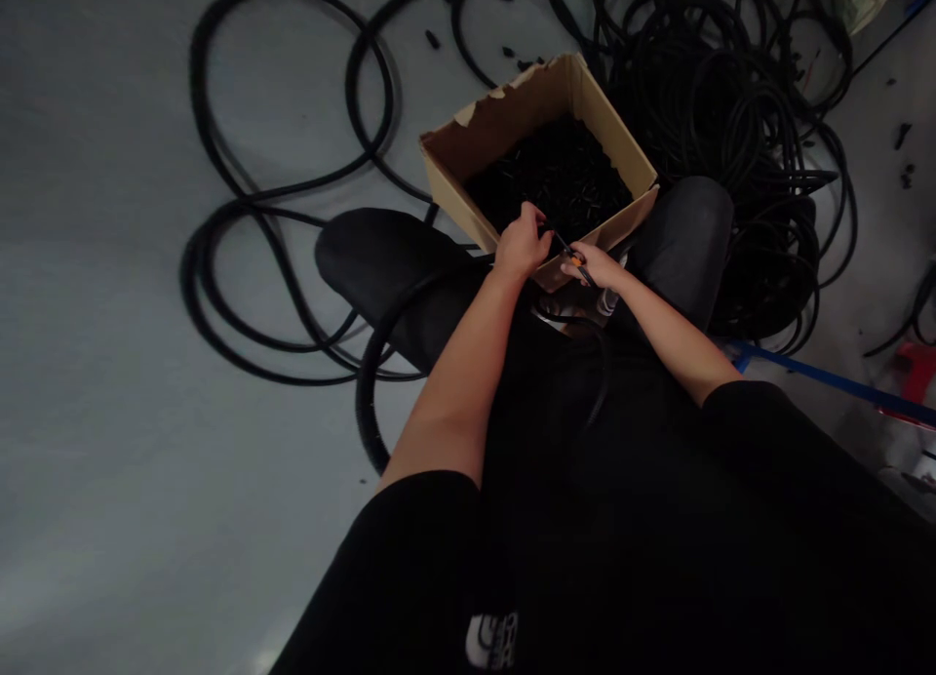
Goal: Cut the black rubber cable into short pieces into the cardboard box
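Observation:
My left hand [522,243] is closed around the end of a black rubber hose or strip [395,314], which loops back past my left forearm. In my right hand [598,266] is a pair of scissors [577,259] with orange and black handles; the blades point toward my left fingertips. Whether the blades touch the strip is too dark to tell. Both hands are over the near edge of an open cardboard box [448,182] with a torn rim. Many short black cut pieces [563,168] lie inside it.
My bent knees flank the box. A large tangled heap of black hose [731,148] lies at the right, and loose loops [278,182] spread over the grey floor at the left. A blue bar [826,373] and a red object [914,373] are at far right.

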`<control>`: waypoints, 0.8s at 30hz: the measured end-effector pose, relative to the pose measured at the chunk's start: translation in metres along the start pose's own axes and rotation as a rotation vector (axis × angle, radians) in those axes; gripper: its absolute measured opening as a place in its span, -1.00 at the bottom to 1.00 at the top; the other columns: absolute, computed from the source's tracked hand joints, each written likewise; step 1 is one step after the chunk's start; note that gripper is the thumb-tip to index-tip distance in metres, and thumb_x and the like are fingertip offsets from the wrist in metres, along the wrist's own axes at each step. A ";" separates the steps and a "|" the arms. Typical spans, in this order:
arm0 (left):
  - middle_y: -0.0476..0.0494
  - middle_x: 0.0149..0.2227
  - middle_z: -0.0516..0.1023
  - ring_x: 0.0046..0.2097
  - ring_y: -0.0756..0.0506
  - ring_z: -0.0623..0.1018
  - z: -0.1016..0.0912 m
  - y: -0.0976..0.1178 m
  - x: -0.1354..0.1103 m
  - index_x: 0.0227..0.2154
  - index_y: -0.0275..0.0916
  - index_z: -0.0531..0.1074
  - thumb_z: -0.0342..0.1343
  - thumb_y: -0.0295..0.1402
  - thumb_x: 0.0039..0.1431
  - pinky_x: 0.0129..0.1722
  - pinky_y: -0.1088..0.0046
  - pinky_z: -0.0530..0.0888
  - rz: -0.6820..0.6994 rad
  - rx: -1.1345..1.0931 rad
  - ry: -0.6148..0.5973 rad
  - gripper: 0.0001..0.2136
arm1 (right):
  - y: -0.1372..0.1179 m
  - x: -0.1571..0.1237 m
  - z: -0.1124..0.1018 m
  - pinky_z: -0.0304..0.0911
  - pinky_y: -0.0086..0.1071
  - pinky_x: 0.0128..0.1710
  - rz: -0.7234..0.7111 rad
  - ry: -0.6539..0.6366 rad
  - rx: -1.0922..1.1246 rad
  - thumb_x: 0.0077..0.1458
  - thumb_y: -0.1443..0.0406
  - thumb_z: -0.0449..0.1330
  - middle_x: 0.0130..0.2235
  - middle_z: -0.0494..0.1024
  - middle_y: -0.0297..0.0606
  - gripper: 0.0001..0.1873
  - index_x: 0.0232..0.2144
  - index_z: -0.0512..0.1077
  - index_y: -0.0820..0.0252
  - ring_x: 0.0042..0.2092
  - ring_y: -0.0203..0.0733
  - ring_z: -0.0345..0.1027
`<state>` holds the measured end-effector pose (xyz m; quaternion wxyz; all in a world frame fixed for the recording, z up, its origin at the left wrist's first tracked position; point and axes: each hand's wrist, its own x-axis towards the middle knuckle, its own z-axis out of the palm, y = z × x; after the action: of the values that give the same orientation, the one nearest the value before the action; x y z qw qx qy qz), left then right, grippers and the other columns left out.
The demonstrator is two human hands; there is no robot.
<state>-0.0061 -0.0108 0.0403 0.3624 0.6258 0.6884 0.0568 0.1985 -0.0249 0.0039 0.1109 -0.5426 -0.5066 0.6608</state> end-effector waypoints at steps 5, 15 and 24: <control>-0.66 0.38 0.79 0.44 -0.61 0.75 -0.017 0.003 0.001 0.64 -0.31 0.52 0.17 -0.25 0.63 0.50 -0.16 0.66 0.017 0.224 -0.077 -0.38 | -0.016 -0.008 0.000 0.26 -0.53 -0.55 0.107 0.137 0.048 0.50 0.31 0.59 -0.43 0.52 -0.56 -0.72 -0.03 0.53 0.11 -0.53 -0.37 0.36; -0.66 0.51 0.69 0.51 -0.62 0.72 -0.037 -0.003 -0.009 0.61 -0.29 0.54 0.09 -0.25 0.76 0.52 -0.11 0.64 0.052 0.299 -0.088 -0.47 | -0.025 -0.013 0.001 0.29 -0.55 -0.56 0.150 0.098 0.173 0.52 0.37 0.58 -0.46 0.53 -0.51 -0.73 -0.02 0.54 0.12 -0.50 -0.31 0.42; -0.65 0.56 0.67 0.51 -0.61 0.72 -0.018 0.011 -0.018 0.60 -0.33 0.55 0.05 -0.27 0.80 0.50 -0.12 0.65 0.080 0.254 -0.141 -0.49 | -0.019 -0.008 -0.001 0.36 -0.54 -0.51 0.139 0.137 0.189 0.50 0.29 0.66 -0.40 0.58 -0.52 -0.64 0.00 0.53 0.11 -0.45 -0.32 0.48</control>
<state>-0.0080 -0.0177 0.0670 0.3251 0.6958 0.6375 -0.0606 0.1951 -0.0207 0.0242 0.1499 -0.6073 -0.3945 0.6731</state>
